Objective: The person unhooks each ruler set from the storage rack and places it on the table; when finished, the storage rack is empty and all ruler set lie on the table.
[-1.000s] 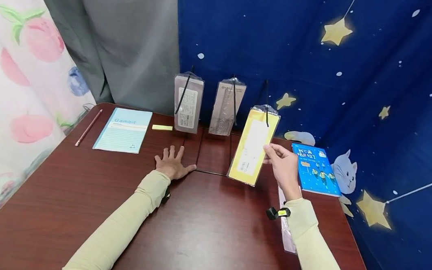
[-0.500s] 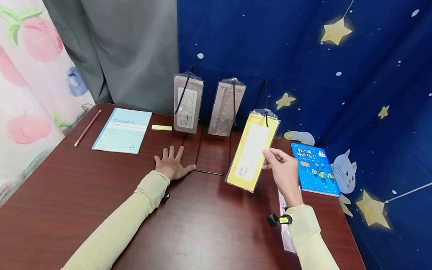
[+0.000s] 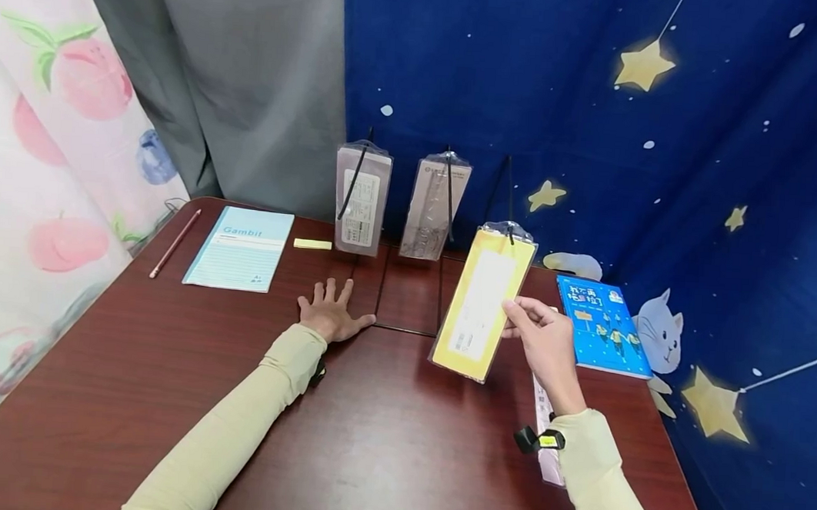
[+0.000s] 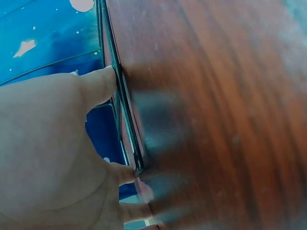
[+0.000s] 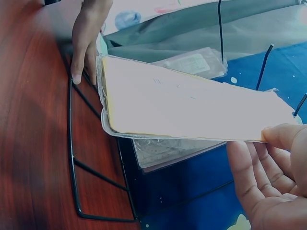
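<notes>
My right hand (image 3: 542, 343) pinches the right edge of a yellow packet (image 3: 484, 305) in a clear plastic sleeve, thumb in front and fingers behind. The packet tilts, and its top hole sits by the tip of the right hook of a black wire display rack (image 3: 404, 330). Two more sleeved packets hang from the other hooks: a greyish one (image 3: 361, 199) on the left and a pinkish one (image 3: 436, 206) in the middle. My left hand (image 3: 329, 316) lies spread on the table, its thumb touching the rack's base wire, also seen in the left wrist view.
On the left of the brown table (image 3: 356, 452) lie a pencil (image 3: 176, 243), a light blue notebook (image 3: 241, 248) and a yellow strip (image 3: 312, 244). A blue book (image 3: 602, 327) lies at the right. A pale pink packet (image 3: 549, 455) is partly under my right forearm. Curtains stand behind.
The yellow packet has slid forward and down along its hook towards me, with my right hand pinching it throughout. My left hand has stayed in place.
</notes>
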The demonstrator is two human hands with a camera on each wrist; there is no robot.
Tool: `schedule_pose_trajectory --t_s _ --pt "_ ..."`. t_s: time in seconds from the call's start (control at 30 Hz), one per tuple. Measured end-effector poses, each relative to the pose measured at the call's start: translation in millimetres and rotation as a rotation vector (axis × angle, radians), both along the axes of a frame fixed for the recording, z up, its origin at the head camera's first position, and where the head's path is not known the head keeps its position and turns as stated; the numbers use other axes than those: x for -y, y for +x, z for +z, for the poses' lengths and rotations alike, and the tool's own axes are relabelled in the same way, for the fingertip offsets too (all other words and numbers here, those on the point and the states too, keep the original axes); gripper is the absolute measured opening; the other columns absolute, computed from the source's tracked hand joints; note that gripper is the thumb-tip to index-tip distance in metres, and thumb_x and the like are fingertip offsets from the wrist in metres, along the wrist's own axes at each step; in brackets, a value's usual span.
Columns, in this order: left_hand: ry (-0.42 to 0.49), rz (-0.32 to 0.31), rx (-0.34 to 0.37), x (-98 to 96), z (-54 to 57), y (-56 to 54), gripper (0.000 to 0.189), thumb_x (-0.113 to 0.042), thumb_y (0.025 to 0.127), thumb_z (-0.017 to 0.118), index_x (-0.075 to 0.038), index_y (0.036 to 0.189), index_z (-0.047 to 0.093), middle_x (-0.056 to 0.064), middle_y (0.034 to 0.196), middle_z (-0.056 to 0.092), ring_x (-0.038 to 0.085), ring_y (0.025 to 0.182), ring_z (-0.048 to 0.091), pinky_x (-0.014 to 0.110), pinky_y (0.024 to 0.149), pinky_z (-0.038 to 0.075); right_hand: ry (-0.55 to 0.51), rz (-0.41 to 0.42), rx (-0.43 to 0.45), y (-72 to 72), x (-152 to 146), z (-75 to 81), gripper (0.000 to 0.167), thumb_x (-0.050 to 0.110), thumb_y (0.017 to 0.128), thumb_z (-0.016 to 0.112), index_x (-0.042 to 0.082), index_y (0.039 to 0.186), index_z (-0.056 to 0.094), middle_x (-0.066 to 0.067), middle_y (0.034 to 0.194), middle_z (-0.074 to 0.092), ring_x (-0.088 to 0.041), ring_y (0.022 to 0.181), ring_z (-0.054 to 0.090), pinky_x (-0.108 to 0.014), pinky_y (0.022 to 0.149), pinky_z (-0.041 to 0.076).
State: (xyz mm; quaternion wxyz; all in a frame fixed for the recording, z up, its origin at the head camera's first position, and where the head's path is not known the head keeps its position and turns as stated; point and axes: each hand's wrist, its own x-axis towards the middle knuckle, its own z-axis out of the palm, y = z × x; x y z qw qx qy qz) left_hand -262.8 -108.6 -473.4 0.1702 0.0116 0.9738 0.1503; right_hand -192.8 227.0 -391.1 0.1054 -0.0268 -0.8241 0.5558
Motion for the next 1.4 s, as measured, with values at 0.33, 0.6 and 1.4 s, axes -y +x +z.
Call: schedule_pose_trajectory --t_s 0.33,0.6,1.4 --pt "-0.001 0.000 -0.009 1.1 -1.0 -0.5 0.091 -0.068 0.101 0.044 -0.017 0.169 0.010 0.024 0.174 0.005 0.047 0.161 0.006 0.072 0.124 0.011 0.001 0.007 0.007 13.5 -2 -0.1 0.044 0.043 0.095 0.075 0.005 0.118 0.075 -0.001 0.095 0.079 -0.016 0.072 0.077 -0.018 0.081 0.059" --pt "0.009 -0.003 0.016 0.2 1.0 -0.7 0.093 -0.069 0.100 0.045 -0.018 0.169 0.008 0.024 0.174 0.004 0.047 0.161 0.004 0.072 0.124 0.011 -0.010 0.018 0.004 24.0 0 1.2 0.041 0.038 0.096 0.075 0.004 0.118 0.075 -0.003 0.097 0.079 -0.016 0.073 0.078 -0.018 0.082 0.059" --pt "0.016 0.006 0.016 1.8 2.3 -0.8 0.092 -0.067 0.101 0.046 -0.017 0.169 0.009 0.024 0.174 0.005 0.047 0.161 0.005 0.072 0.124 0.013 0.172 0.020 0.001 64.1 -17 1.7 0.034 0.031 0.100 0.071 0.006 0.122 0.075 -0.015 0.103 0.079 -0.011 0.077 0.075 -0.014 0.082 0.057"
